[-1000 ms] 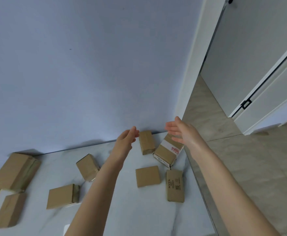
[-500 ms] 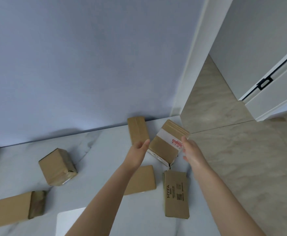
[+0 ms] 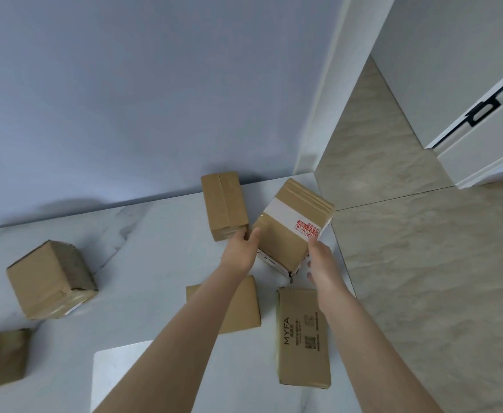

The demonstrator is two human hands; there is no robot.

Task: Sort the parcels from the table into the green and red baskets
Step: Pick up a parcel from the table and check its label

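A pale blue-grey painted wall (image 3: pixel 125 99) fills the far and left part of the view, and beige stone-look floor tiles (image 3: pixel 423 278) spread across the right. The white marble-patterned table (image 3: pixel 161 263) stands against that wall, its right edge beside the floor. At the far right is a white panelled door (image 3: pixel 482 150) with a black recessed handle (image 3: pixel 481 113). The bulkiest parcel is a squarish brown cardboard box (image 3: pixel 47 278) on the left of the table, well apart from the rest. Near the right edge lies a long flat brown carton printed MYFA (image 3: pixel 302 347). Just beyond it, at the table's far right corner, is the brown cardboard parcel with a white label printed in red (image 3: pixel 286 234), tilted with one corner pointing down (whether it is clear of the tabletop I cannot tell). To its left, against the wall, lies a narrow taped brown box (image 3: pixel 223 204). A thin flat brown packet (image 3: pixel 248 305) lies partly under the left forearm, and a scuffed brown box (image 3: pixel 3 359) is cut off at the near left. A white sheet (image 3: pixel 119 374) lies at the near edge. The left hand (image 3: pixel 240 253) clasps the labelled parcel's left side, thumb over its top edge; the right hand (image 3: pixel 321 260) grips the right side, fingers up against the label.
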